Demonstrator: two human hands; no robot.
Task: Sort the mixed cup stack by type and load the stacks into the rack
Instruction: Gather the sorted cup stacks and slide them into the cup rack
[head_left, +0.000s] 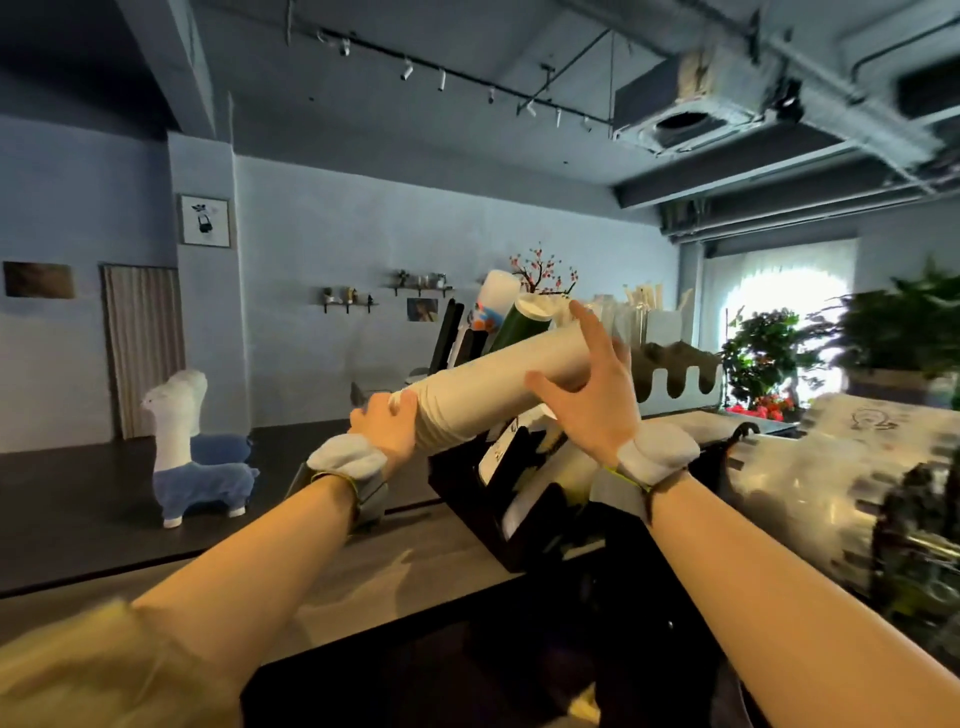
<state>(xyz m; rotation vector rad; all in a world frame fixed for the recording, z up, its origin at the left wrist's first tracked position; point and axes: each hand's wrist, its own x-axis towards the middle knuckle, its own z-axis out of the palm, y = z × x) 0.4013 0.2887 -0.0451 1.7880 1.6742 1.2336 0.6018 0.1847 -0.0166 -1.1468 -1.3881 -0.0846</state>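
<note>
A long stack of white paper cups lies tilted in the air, its far end higher. My left hand grips its near, lower end. My right hand cups the stack near its upper end, fingers spread around it. Below and behind stands the black cup rack on the counter. In the rack lean a dark green cup stack and a white printed cup stack. More white cups sit lower in the rack.
A clear plastic-wrapped bundle lies on the counter at the right. Behind the rack stand straw holders and a scalloped tray. Green plants are at the far right. A toy alpaca stands on the floor at the left.
</note>
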